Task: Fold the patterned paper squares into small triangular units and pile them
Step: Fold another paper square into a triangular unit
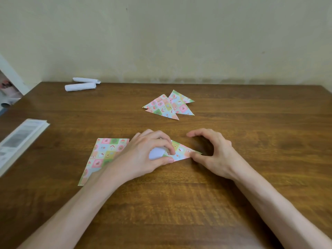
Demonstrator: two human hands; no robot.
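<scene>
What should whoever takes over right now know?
Left hand: pinches the half-folded paper, whose white underside shows.
Right hand: thumb presses that paper's right tip, fingers arched and holding nothing.
Done: a pile of triangular units lies farther back on the table.
Left: finish this unit and add it to the pile, then fold the flat patterned paper lying partly under the left forearm.

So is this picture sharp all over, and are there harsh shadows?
Head view: light soft, only a faint shadow under the right hand; the triangle pile and the half-folded paper in the left hand are sharp; the book at the left edge is smeared; the wide lens stretches the forearms.
</scene>
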